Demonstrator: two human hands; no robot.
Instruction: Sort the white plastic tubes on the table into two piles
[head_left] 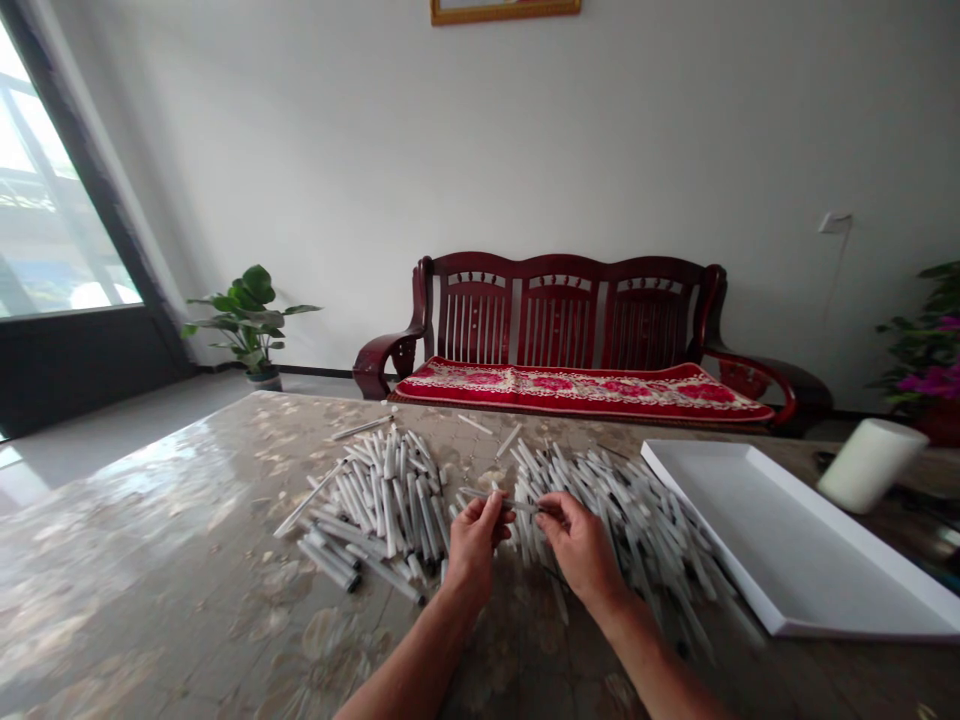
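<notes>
Between my two hands, over the gap dividing two heaps, is a slim pale pen-like tube [522,507]. My left hand [476,540] pinches its left end between thumb and fingers. The fingertips of my right hand [583,548] are closed on the other end, which looks darker. Beside my left hand lies a heap of whitish and grey pen-like tubes [394,490], some with dark ends. A second heap of similar tubes [622,495] spreads behind and to the right of my right hand. Fine detail of the held tube is blurred.
A shallow white tray [795,540] rests right of the second heap, with a white roll [874,465] beyond it. Loose tubes lie near the far edge of the patterned table [187,590]. Behind stand a dark red wooden bench [559,310] and a potted plant [255,320].
</notes>
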